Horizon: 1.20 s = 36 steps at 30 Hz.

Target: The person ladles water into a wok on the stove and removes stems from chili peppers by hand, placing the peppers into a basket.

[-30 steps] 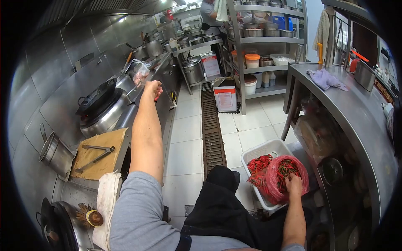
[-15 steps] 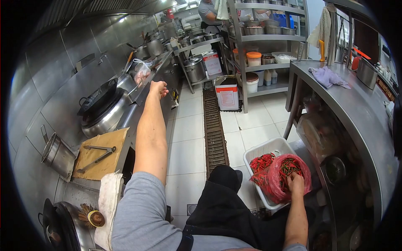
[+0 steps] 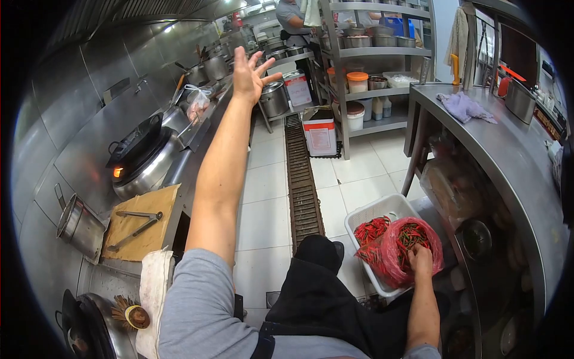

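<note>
My left hand [image 3: 251,78] is raised at the end of a stretched-out arm, palm showing and fingers spread, with nothing in it. Down at the right, my right hand [image 3: 420,260] reaches into a red plastic bag [image 3: 394,263] of chili peppers [image 3: 412,234]. Its fingers are curled on the peppers at the bag's mouth, and the fingertips are partly hidden. The bag sits in a white plastic basket [image 3: 353,222]. More red chili peppers [image 3: 372,230] lie beside the bag's mouth in the same basket.
A wok stove [image 3: 140,164] with a flame lines the left side. Tongs [image 3: 140,226] lie on a brown board [image 3: 134,245]. A floor drain grate [image 3: 304,197] runs ahead. A steel table [image 3: 508,143] stands right, a shelf rack [image 3: 382,52] behind. Another person [image 3: 291,24] stands far back.
My left hand has risen from beside the stove counter, and its loosely curled fingers have spread open. A flame now shows at the wok stove. The right hand stays at the peppers.
</note>
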Motion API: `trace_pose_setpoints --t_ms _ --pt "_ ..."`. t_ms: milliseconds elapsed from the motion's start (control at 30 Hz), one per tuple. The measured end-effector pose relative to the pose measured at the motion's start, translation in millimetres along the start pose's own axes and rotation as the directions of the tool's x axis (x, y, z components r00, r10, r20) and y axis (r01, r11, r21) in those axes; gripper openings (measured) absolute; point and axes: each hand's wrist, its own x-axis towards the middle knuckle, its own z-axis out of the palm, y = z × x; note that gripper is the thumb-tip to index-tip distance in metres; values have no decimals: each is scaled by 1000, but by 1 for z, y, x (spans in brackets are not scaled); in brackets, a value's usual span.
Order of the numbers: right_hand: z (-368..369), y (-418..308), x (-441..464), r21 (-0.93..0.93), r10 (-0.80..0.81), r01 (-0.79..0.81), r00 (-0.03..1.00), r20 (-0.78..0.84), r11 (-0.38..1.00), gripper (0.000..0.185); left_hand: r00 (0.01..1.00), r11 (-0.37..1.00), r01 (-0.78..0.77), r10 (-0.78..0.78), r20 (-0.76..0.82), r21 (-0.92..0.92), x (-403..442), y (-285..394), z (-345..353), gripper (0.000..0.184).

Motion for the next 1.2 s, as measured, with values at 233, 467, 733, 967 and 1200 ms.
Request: trace_pose_setpoints --t_ms 233,467,733,967,1200 --pt "0 4 -3 -35 -8 8 1000 9 999 14 876 215 -477 200 439 852 -31 -132 3 58" --pt "-8 -2 -6 -48 54 -52 998 39 997 16 930 113 145 -355 -96 983 -338 -387 -45 52" --pt "1 1 -4 -21 43 -43 999 9 999 16 498 127 91 -865 65 988 -336 -328 -28 39" --pt "6 -1 -1 -44 12 -11 999 33 999 16 516 148 156 -856 47 977 -337 -333 -35 45" --pt "12 5 -1 -52 28 -25 998 58 998 17 489 118 239 -872 -14 964 -335 -323 -26 43"
